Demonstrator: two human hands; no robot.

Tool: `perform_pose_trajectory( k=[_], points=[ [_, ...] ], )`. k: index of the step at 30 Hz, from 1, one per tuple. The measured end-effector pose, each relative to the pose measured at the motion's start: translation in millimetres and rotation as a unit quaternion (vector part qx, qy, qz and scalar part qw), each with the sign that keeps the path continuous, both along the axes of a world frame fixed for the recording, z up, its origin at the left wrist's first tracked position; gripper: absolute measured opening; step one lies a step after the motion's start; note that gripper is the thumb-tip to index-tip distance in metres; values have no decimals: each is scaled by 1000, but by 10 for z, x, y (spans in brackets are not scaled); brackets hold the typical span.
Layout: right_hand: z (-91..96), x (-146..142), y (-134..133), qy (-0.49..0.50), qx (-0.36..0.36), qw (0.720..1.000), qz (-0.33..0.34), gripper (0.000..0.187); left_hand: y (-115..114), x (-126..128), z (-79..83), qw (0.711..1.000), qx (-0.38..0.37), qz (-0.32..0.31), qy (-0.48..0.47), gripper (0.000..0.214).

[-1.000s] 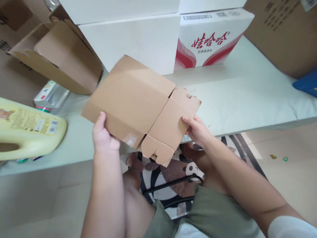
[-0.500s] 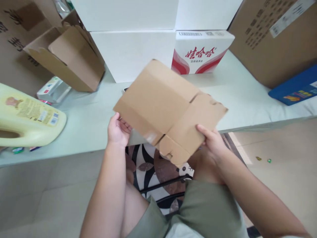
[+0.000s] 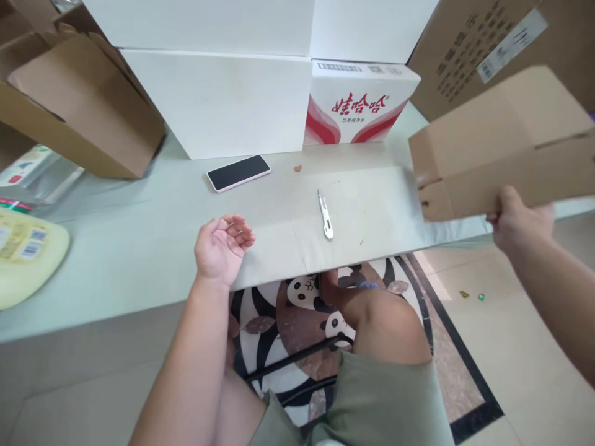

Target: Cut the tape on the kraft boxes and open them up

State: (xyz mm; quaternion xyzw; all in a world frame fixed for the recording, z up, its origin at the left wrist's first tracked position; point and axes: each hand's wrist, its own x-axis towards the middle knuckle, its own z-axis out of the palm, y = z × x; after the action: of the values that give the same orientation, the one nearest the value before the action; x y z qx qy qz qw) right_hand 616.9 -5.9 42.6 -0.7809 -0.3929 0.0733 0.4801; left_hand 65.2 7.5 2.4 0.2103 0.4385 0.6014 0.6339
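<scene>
A flattened brown cardboard box point(image 3: 493, 142) is out to the right, held by its lower edge in my right hand point(image 3: 523, 220), thumb on the near face. My left hand point(image 3: 223, 248) rests palm up over the table's front edge, fingers loosely curled and apart, with nothing in it. On the table point(image 3: 279, 210) between the hands lies a white utility knife point(image 3: 326, 217), its tip pointing away from me. Behind my left hand is a smartphone point(image 3: 239, 173) with a dark screen. A small brown scrap point(image 3: 297, 168) sits to the phone's right.
White cartons point(image 3: 218, 99) stand stacked at the back, beside a red-and-white carton point(image 3: 357, 105). An open brown box point(image 3: 88, 99) and a yellow jug point(image 3: 30, 257) are at the left. Behind the held cardboard stands a large brown carton point(image 3: 455, 56). Small wrappers point(image 3: 481, 297) lie on the floor.
My right hand has carried the flattened cardboard box far to the right, uncovering the phone and utility knife. My left hand is off the cardboard. The view has shifted slightly right.
</scene>
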Motion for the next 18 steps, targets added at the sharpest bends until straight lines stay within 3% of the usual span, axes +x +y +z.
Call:
perform_pose_trajectory(
  k=[2,3,6,10,12,15,18],
  points=[
    [69,50,508,10,0,1000,-14,63,11,18,-1,1000,12,7,-9,36],
    [53,33,715,24,-26,999,11,64,13,25,3,1000,15,11,-12,38],
    [-225,-205,989,14,-126,987,95,61,7,20,32,999,14,23,-19,40],
    [-812,-708,709,-59,-208,960,176,60,-12,-42,69,999,18,39,-27,42],
    [-989,-891,533,-118,-220,947,202,62,-25,-79,75,998,28,37,-30,42],
    [-1027,-1055,403,-249,-263,911,195,66,-57,-124,74,998,45,25,-35,41],
    [-910,-1183,369,-318,-304,881,176,64,-106,-172,91,997,58,21,-44,41]
  ],
)
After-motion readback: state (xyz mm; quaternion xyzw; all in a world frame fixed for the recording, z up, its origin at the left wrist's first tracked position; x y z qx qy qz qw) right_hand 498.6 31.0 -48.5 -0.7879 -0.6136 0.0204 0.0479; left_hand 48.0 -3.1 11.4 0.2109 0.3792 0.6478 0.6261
